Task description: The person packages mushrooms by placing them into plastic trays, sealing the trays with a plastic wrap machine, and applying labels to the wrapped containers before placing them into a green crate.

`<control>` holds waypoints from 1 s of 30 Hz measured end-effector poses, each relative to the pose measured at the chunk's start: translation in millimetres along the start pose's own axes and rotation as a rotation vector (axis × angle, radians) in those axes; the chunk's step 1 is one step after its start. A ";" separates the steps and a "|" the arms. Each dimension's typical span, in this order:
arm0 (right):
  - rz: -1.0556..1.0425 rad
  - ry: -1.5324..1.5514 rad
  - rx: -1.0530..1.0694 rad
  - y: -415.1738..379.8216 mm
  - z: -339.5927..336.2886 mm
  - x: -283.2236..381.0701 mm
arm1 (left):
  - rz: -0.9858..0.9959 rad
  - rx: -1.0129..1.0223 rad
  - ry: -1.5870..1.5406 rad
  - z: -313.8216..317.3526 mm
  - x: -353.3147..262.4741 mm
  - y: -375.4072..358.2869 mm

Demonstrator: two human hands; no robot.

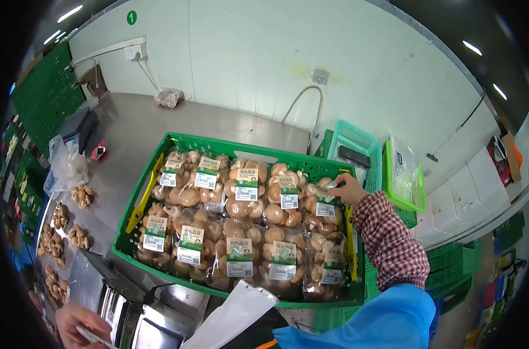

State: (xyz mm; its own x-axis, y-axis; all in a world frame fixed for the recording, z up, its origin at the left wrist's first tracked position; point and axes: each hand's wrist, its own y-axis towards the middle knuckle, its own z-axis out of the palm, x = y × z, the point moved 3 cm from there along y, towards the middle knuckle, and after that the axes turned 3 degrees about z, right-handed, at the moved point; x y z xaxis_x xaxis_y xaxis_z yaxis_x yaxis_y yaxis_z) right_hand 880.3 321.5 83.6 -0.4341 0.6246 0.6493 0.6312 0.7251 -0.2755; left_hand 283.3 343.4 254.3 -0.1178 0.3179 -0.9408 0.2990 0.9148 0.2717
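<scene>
My right hand point(350, 189), in a checked sleeve, reaches over the far right corner of a green crate point(229, 143). Its fingers are closed in a pinch on the clear wrapping of a mushroom pack point(322, 205) there. Two rows of similar labelled mushroom packs point(239, 247) fill the crate. At the lower left, my left hand point(81, 326) is curled around a thin, pale item that I cannot make out. It is beside a metal and black machine point(122, 291). A white sheet point(235, 314) sticks up near my body.
Loose mushrooms point(52, 241) lie in clusters along the steel table's left side, near a clear plastic bag point(66, 163) and a scale point(78, 128). A teal basket point(352, 139) and a lime-green basket point(405, 198) stand right of the crate. A wall closes off the back.
</scene>
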 end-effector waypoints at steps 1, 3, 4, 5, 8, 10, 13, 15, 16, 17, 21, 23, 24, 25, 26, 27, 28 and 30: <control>-0.015 0.018 0.041 9.4 4.2 -3.1 | -0.032 0.008 0.004 -5.6 2.2 0.3; -0.017 0.025 0.104 17.0 13.5 -8.8 | -0.059 -0.012 0.002 -4.3 8.5 -1.3; 0.011 -0.243 0.166 20.2 21.2 -6.0 | -0.064 -0.027 0.005 -5.0 9.3 -2.0; 0.029 -0.509 0.218 24.3 25.2 1.2 | -0.057 -0.043 0.007 -6.3 9.3 -0.8; -0.017 -0.505 0.042 0.7 11.0 13.8 | -0.057 -0.063 0.029 -7.5 7.6 1.8; -0.057 -0.166 0.023 -33.2 -12.3 20.9 | -0.082 -0.054 0.048 -8.9 10.2 1.8; 0.145 0.301 0.520 -112.4 -24.8 27.6 | -0.073 -0.030 0.062 -21.8 22.0 1.4; 0.153 0.311 0.652 -141.0 -8.8 1.0 | 0.042 0.021 0.019 -18.5 24.4 4.9; 0.147 0.235 0.628 -150.7 -3.3 5.2 | 0.043 0.027 0.016 -11.5 20.9 6.4; 0.149 0.237 0.625 -154.4 1.7 -2.3 | -0.054 -0.029 -0.018 -4.7 18.6 7.7; 0.165 0.312 0.508 -155.5 10.9 -15.2 | -0.033 0.071 -0.163 1.1 16.1 15.9; -0.043 0.145 0.406 -152.1 21.5 -32.7 | -0.026 0.007 -0.201 2.0 16.7 14.8; -0.047 0.142 0.407 -159.9 21.8 -15.6 | -0.046 0.029 -0.190 3.1 15.6 15.8; -0.154 -0.226 0.219 -171.4 18.5 11.6 | -0.065 0.044 -0.179 4.3 13.2 15.9; -0.264 -0.587 0.022 -175.3 15.4 31.7 | -0.062 0.028 -0.176 10.7 5.0 18.0; -0.347 -0.394 0.070 -164.5 13.1 41.1 | -0.155 0.108 -0.204 23.9 -4.2 20.9; -0.423 -0.198 0.120 -148.4 9.0 54.5 | -0.249 0.190 -0.231 30.4 -9.0 20.6; -0.284 0.422 0.331 -99.9 22.5 83.2 | -0.085 0.331 -0.178 25.9 -3.4 26.3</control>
State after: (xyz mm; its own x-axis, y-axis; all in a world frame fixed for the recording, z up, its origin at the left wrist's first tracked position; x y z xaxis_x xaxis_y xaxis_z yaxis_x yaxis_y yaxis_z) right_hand 766.6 307.6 149.2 -0.2209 0.2737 0.9361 0.2656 0.9404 -0.2123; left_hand 316.1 359.9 259.4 0.0017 0.1694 -0.9856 0.5883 0.7968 0.1379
